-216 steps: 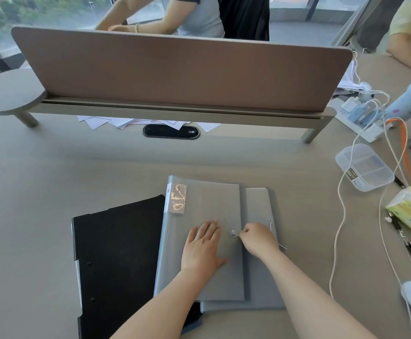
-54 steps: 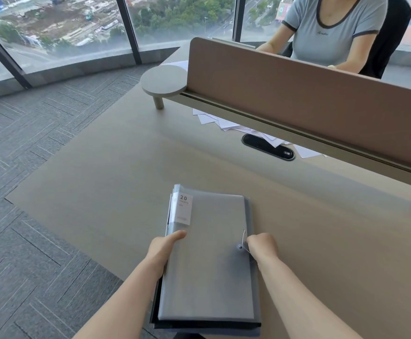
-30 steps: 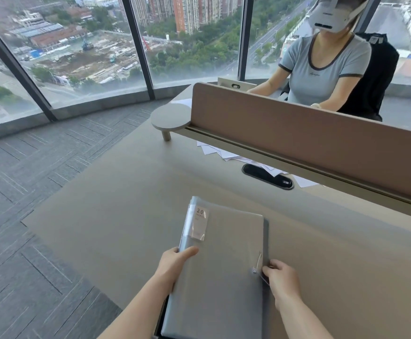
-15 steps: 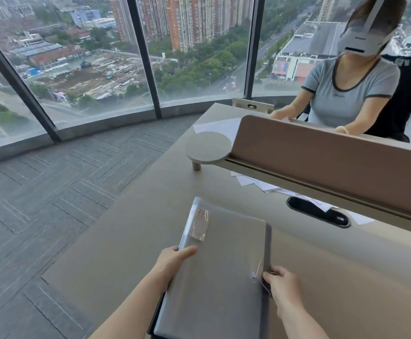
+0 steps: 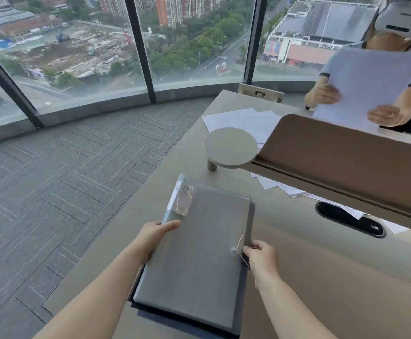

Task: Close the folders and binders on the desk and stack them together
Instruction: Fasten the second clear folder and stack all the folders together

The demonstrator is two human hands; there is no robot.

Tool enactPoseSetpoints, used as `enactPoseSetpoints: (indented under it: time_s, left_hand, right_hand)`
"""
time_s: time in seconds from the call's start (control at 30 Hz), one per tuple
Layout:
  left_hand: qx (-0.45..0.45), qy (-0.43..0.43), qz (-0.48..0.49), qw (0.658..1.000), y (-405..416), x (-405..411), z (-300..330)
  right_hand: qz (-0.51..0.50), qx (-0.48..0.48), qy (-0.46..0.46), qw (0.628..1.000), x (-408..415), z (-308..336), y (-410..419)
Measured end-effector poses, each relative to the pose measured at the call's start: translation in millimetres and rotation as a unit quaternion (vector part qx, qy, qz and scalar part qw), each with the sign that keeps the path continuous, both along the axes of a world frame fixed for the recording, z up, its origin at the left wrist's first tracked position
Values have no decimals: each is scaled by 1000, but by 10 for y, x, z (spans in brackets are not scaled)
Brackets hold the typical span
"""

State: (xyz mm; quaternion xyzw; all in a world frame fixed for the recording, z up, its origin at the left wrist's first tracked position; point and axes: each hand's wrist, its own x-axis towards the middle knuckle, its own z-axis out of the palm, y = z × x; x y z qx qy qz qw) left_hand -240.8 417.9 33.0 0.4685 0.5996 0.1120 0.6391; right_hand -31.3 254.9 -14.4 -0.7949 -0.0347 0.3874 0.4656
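Nearest us, our left hand (image 5: pixel 156 231) clasped the stack's left edge, thumb laid on the grey folder (image 5: pixel 199 255), while our right hand (image 5: pixel 260 256) pinched its right edge beside the string clasp (image 5: pixel 234 250). Held between both hands, the folder ran lengthwise away from us, squared over the black binder (image 5: pixel 150 310) (only an edge showed). All lay closed near the desk (image 5: pixel 321 277) corner; beyond stood the divider (image 5: pixel 346 162).

Stacked folders (image 5: pixel 199 253) on desk (image 5: pixel 321 277) near its left edge, divider screen (image 5: pixel 346 162) behind, loose papers (image 5: pixel 243 119) beyond
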Motion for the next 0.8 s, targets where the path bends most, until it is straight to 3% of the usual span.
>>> enactPoseSetpoints:
  time_s: [0.37,0.8]
  left_hand:
    - [22,2,-14,1000,751,68,-239]
    - [25,5,-31,999,1064,175,-472]
  right_hand:
    - [23,-21,-9,999,84,-127,715]
    - [29,-43,-9,999,174,-316,993]
